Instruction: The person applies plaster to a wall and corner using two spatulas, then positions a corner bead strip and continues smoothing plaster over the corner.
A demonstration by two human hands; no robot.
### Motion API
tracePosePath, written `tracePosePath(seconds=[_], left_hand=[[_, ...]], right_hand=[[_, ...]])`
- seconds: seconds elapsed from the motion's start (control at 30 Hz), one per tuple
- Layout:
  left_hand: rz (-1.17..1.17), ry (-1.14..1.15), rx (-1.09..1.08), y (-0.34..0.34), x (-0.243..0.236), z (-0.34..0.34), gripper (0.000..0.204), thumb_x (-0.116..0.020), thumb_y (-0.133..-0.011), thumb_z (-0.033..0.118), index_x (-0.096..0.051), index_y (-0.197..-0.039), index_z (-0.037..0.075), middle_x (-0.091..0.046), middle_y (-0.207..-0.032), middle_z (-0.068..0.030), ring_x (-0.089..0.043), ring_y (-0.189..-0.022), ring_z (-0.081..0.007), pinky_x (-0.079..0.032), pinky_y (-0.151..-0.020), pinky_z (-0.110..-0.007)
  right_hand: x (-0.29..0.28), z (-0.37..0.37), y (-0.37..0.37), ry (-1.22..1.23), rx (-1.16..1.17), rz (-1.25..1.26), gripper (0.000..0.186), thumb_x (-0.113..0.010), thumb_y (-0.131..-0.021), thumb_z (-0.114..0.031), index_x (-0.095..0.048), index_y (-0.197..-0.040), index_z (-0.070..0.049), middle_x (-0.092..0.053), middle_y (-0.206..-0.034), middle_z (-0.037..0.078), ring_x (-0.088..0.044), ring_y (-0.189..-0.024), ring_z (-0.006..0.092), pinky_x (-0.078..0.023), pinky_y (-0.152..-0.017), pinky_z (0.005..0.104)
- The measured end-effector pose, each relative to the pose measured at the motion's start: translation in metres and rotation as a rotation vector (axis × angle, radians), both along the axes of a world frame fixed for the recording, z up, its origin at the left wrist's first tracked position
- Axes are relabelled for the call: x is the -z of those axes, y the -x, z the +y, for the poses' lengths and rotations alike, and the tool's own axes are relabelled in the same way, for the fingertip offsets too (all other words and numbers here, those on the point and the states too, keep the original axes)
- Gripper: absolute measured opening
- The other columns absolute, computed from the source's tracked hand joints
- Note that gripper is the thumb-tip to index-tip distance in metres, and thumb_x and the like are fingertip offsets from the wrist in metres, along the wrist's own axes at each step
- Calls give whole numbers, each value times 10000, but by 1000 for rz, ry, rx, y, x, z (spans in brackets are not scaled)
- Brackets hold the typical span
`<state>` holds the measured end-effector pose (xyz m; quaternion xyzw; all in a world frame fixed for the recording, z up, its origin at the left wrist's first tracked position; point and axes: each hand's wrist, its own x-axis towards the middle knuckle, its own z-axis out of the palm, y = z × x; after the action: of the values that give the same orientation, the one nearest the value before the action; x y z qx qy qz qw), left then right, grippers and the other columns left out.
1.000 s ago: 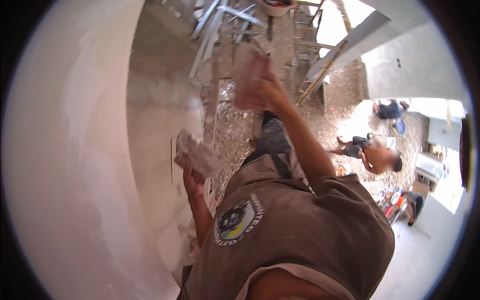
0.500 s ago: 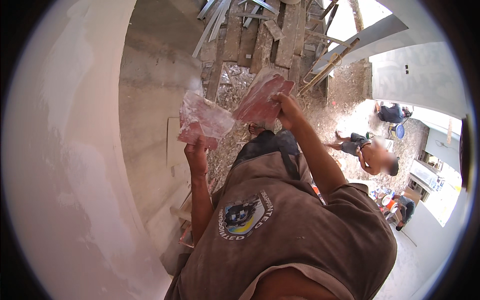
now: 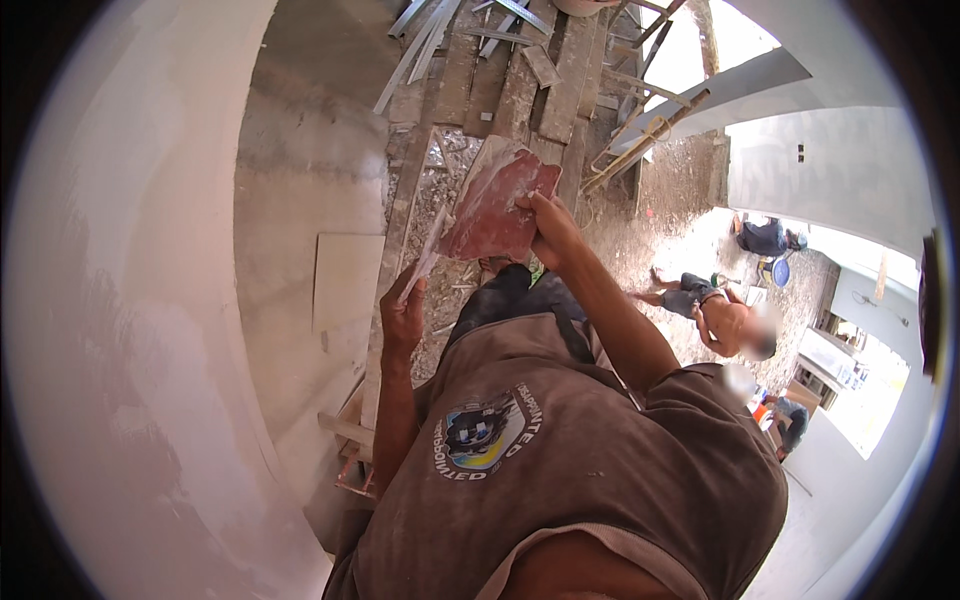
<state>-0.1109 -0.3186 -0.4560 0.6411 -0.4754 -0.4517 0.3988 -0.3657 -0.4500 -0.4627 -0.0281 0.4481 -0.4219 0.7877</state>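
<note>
1. Gripping the red plate point(image 3: 503, 208) in the right hand point(image 3: 556, 236), with fingers wrapped at its right edge and thumb lying over its face (streaked with pale smears).
2. Pinching a thin, pale-smeared plate point(image 3: 429, 252) between the fingers of the left hand point(image 3: 402, 318), turning it nearly edge-on at the red plate's left side (touching or merely close, hard to say).
3. Holding the red plate out ahead of a brown shirt point(image 3: 620, 430), above rubble-strewn ground.
4. Facing wooden planks point(image 3: 567, 95) beyond the red plate, and metal strips point(image 3: 428, 50) beyond it to the left.
5. Working with a person in dark shorts point(image 3: 732, 325) and a blue bucket point(image 3: 777, 271) well to the red plate's right.
</note>
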Motion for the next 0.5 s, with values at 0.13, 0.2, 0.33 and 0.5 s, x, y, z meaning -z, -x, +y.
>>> tracePosePath(seconds=[0.13,0.2,0.33,0.5], left_hand=[[-72,-4,52,-4,-7,-1,311,-540,-991,111,-598,-1263,-28,-664,-1189,-154,-599,-1091,-164,-462,-941,-303],[-95,30,56,-4,-5,-1,305,-544,-988,110,-605,-1259,-16,-673,-1172,-143,-607,-1069,-156,-469,-924,-300],[-84,-80,83,-10,11,12,309,-559,-984,146,-615,-1241,-16,-689,-1120,-112,-620,-1001,-144,-479,-867,-295],[141,-183,-110,-6,41,13,354,-560,-995,196,-581,-1297,12,-655,-932,-12,-569,-863,-69,-463,-797,-258]], right_hand=[[-4,-3,0,53,-26,-41,161,-486,-950,-58,-527,-1090,10,-602,-1017,115,-660,-913,251,-585,-816,426],[-7,-4,3,41,-42,-64,156,-487,-958,-69,-533,-1084,11,-607,-1031,121,-663,-914,250,-589,-813,422],[-31,-10,16,26,20,-179,177,-485,-972,-97,-546,-1103,5,-619,-1047,127,-670,-911,251,-595,-808,421],[-8,-30,73,325,113,32,227,-572,-942,-104,-567,-1147,-5,-642,-1050,99,-660,-916,206,-568,-794,369]])
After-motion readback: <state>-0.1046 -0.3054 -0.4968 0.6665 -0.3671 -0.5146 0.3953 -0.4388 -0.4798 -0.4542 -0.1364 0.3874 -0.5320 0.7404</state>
